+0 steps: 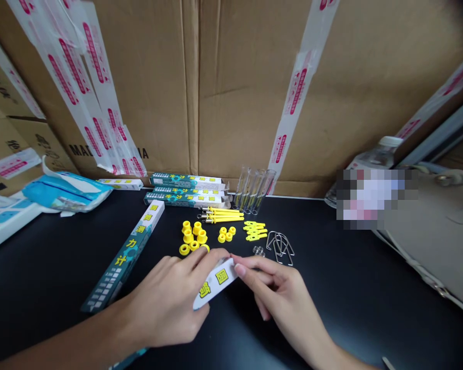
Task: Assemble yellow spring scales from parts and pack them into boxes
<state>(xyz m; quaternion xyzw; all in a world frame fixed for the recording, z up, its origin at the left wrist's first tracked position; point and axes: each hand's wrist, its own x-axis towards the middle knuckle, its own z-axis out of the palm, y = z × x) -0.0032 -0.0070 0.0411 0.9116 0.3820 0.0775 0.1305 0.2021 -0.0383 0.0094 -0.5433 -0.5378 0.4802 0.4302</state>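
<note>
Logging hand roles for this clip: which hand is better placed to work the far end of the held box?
Right, probably. The right hand has its fingertips pinched at the far end of the box, free to move there. The left hand wraps the box's body and steadies it.

Six long boxes (127,252) on the desk (42,277): one held, one diagonal, four by the far edge. Four clear tubes (254,190), three yellow rods (224,215), seven larger yellow caps (188,236), four smaller caps (221,238). The wire clips (280,246) overlap, so their count is unclear.
</note>
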